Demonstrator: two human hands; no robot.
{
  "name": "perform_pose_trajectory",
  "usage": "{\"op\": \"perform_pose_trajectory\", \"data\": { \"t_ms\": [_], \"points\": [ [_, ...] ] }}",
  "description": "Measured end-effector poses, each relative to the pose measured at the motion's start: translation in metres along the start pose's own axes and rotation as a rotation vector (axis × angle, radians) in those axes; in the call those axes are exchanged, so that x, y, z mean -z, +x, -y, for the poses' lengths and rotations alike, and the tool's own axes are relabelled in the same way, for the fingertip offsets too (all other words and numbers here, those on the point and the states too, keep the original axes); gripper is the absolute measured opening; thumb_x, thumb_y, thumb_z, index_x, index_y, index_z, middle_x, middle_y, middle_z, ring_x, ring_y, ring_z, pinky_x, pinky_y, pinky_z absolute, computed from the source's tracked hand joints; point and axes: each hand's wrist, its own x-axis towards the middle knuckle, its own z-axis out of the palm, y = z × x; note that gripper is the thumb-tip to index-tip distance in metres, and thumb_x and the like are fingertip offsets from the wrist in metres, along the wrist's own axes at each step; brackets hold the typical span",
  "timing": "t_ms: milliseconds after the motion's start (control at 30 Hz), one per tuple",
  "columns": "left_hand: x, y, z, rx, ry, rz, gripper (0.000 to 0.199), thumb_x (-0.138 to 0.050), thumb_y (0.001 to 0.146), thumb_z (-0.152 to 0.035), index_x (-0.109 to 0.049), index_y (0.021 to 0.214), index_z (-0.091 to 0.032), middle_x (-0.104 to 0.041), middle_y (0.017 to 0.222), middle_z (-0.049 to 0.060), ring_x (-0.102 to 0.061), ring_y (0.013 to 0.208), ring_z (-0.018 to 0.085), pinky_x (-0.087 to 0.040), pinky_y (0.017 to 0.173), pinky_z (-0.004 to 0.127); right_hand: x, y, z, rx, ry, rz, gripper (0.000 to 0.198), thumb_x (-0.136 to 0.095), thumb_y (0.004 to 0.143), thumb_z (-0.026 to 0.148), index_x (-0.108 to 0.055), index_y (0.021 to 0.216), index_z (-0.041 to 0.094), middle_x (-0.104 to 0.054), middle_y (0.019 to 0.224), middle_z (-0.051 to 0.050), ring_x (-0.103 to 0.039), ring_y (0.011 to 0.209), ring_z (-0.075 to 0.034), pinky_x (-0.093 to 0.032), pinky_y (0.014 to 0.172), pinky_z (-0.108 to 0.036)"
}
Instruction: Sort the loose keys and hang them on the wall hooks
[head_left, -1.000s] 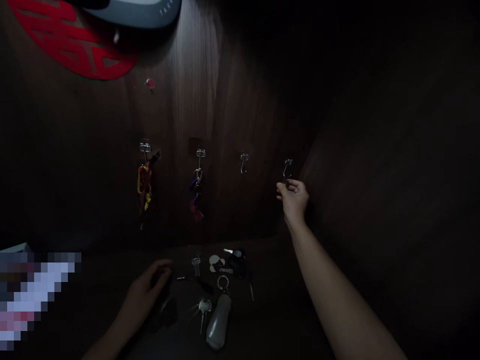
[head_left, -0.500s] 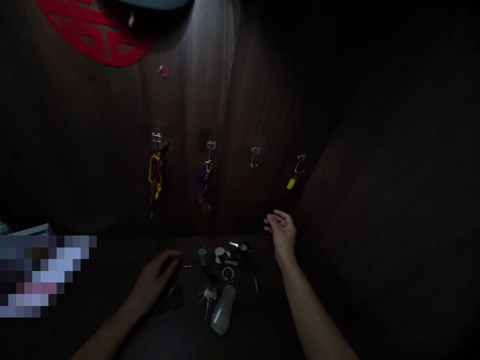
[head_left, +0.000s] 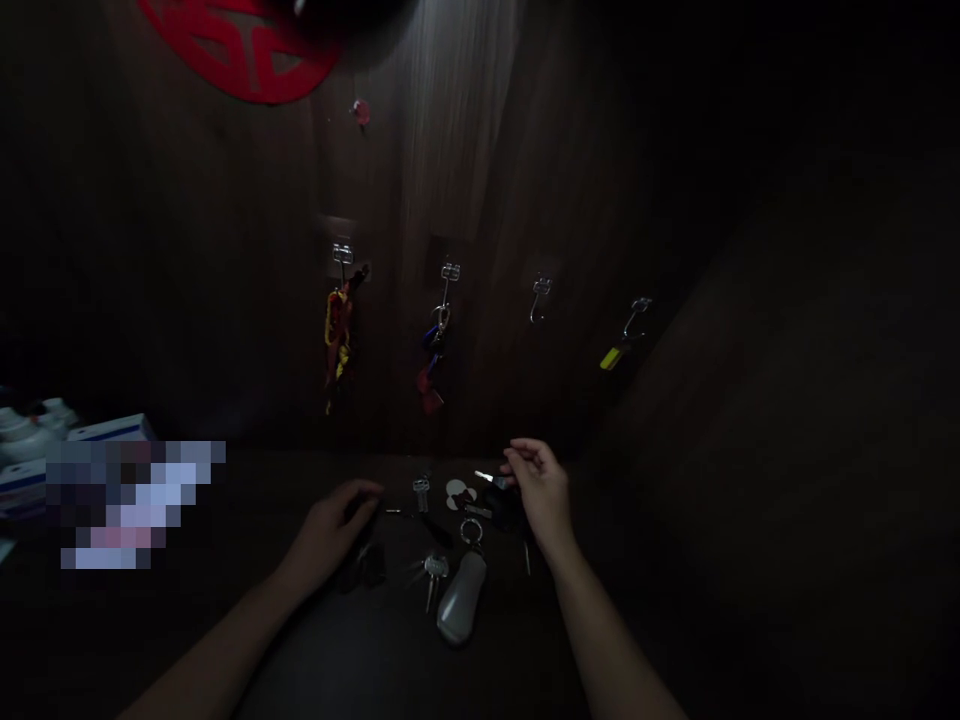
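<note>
Several keys lie on a dark surface between my hands. My left hand (head_left: 337, 530) rests at their left side, fingers slightly bent and apart, holding nothing. Close by are a silver key (head_left: 421, 492) and a thin metal piece (head_left: 393, 512). My right hand (head_left: 541, 490) is over the right side, fingers loosely curved and apart beside a black car key (head_left: 487, 478); contact is hard to make out. A white round-lobed tag (head_left: 457, 492) sits left of it. Nearer me are a metal key ring (head_left: 471, 531), a grey oblong fob (head_left: 461, 598) and a bunch of keys (head_left: 435, 568).
Metal hooks line the dark wood panel. One holds a red-and-yellow cord (head_left: 337, 335), another a bunch with blue and red pieces (head_left: 431, 360), the rightmost a yellow tag (head_left: 611, 357); one hook (head_left: 540, 298) is bare. White bottles (head_left: 26, 432) and boxes stand left.
My right hand has moved left and is now over the black car key. My left hand stays by the keys. The view has shifted slightly, showing more at the left.
</note>
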Motion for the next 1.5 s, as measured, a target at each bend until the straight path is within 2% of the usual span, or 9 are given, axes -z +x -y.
{"op": "perform_pose_trajectory", "data": {
  "t_ms": [300,500,667,767,867,1000,1133,1333,1500],
  "points": [
    [-0.004,0.000,0.008,-0.109,0.043,0.089,0.021,-0.047,0.085,-0.030,-0.063,0.097,-0.025,-0.069,0.099,0.000,-0.064,0.095,0.019,-0.048,0.085,0.030,-0.018,-0.023,0.005,0.151,-0.424,0.505,0.012,-0.053,0.081,0.027,-0.064,0.083,0.021,-0.065,0.077,0.000,-0.059,0.071,-0.014,-0.044,0.063,-0.024],
    [-0.003,-0.001,0.006,-0.145,0.066,0.111,0.020,-0.047,0.086,-0.028,-0.063,0.099,-0.026,-0.069,0.101,0.001,-0.063,0.096,0.020,-0.048,0.087,0.033,-0.025,-0.035,0.017,0.231,-0.750,0.711,0.007,-0.064,0.075,0.027,-0.064,0.079,0.022,-0.063,0.080,0.001,-0.057,0.073,-0.014,-0.040,0.066,-0.024],
    [-0.005,-0.004,0.007,-0.183,0.096,0.099,0.020,-0.046,0.087,-0.027,-0.062,0.100,-0.026,-0.068,0.099,0.001,-0.063,0.094,0.019,-0.049,0.086,0.033,-0.027,-0.040,0.013,0.290,-0.971,0.803,0.012,-0.068,0.072,0.031,-0.064,0.078,0.021,-0.061,0.091,-0.002,-0.056,0.085,-0.018,-0.037,0.076,-0.029],
    [-0.006,-0.005,0.006,-0.231,0.122,0.088,0.020,-0.046,0.088,-0.025,-0.062,0.100,-0.026,-0.068,0.097,0.001,-0.063,0.093,0.019,-0.049,0.086,0.033,-0.028,-0.039,0.011,0.326,-1.026,0.823,0.003,-0.061,0.075,0.019,-0.063,0.077,0.020,-0.061,0.091,-0.003,-0.056,0.090,-0.019,-0.036,0.081,-0.031],
    [-0.006,-0.006,0.004,-0.269,0.148,0.066,0.021,-0.046,0.088,-0.023,-0.061,0.101,-0.027,-0.067,0.097,0.001,-0.063,0.093,0.018,-0.049,0.085,0.033,-0.028,-0.039,0.016,0.359,-0.978,0.737,0.010,-0.054,0.077,0.012,-0.060,0.077,0.020,-0.063,0.085,-0.001,-0.058,0.085,-0.017,-0.037,0.079,-0.031],
    [-0.006,-0.010,-0.003,-0.316,0.156,0.037,0.022,-0.046,0.089,-0.023,-0.060,0.105,-0.027,-0.066,0.101,0.002,-0.061,0.095,0.019,-0.048,0.085,0.035,-0.029,-0.042,0.027,0.334,-0.755,0.666,0.011,-0.050,0.082,0.015,-0.058,0.084,0.022,-0.064,0.080,0.001,-0.059,0.071,-0.014,-0.041,0.066,-0.026],
    [-0.010,-0.016,-0.011,-0.343,0.135,0.045,0.023,-0.050,0.088,-0.026,-0.059,0.109,-0.028,-0.066,0.102,0.003,-0.060,0.095,0.020,-0.048,0.084,0.036,-0.034,-0.048,0.030,0.384,-0.530,0.702,0.011,-0.052,0.083,0.018,-0.060,0.089,0.023,-0.066,0.086,0.000,-0.061,0.081,-0.015,-0.045,0.072,-0.026],
    [-0.018,-0.021,-0.014,-0.310,0.086,0.010,0.015,-0.058,0.083,-0.029,-0.062,0.096,-0.027,-0.068,0.090,0.000,-0.063,0.083,0.018,-0.051,0.074,0.030,-0.045,-0.061,0.031,0.420,-0.419,0.720,0.013,-0.055,0.083,0.022,-0.062,0.094,0.024,-0.067,0.087,0.000,-0.062,0.080,-0.015,-0.047,0.071,-0.026],
    [-0.016,-0.020,-0.017,-0.242,0.031,-0.034,0.012,-0.060,0.078,-0.027,-0.063,0.089,-0.025,-0.070,0.086,0.000,-0.066,0.079,0.018,-0.052,0.072,0.029,-0.053,-0.069,0.026,0.320,-0.352,0.626,0.019,-0.062,0.077,0.025,-0.061,0.097,0.024,-0.064,0.076,0.002,-0.059,0.067,-0.014,-0.046,0.063,-0.026]
  ]
}}
